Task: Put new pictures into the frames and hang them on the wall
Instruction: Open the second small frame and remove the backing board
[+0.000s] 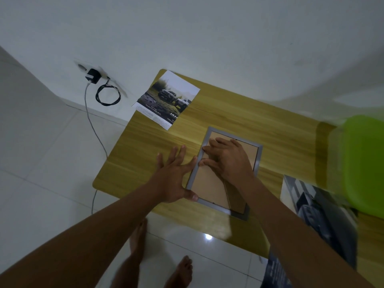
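While looking straight down on the job, noted right hand [226,161] lying on the backing board [209,183] of the frame [258,161], fingers bent, tips down beside the left rail. Cannot tell whether pinching a retaining tab or only pressing. Left hand [174,179] spread wide and flat, holding nothing: fingers straight on the worktop [145,142], thumb on the near-left corner of the frame, forefinger against the left rail. Judged as bracing.

Frame face down, directly under both hands, long axis running away from the body with a slight lean to the left. Fold-out stand visible on the backing toward the near end. Right hand nearer the backing, left hand nearer the car picture [166,98]. Car picture well apart from the frame, up and to the left of the left hand, at the far-left corner of the worktop, one corner overhanging the edge. Judged next: backing off first, then car picture in, with the reach best left to the left hand.

Second print [318,215], dark, at the near-right side, beside a green seat [363,163]. Wood-grain worktop against a white wall [207,38]. Charger [92,76] plugged in at the wall, cable [94,129] trailing down to a white tiled floor [41,163]. Bare feet [180,271] below the near edge.
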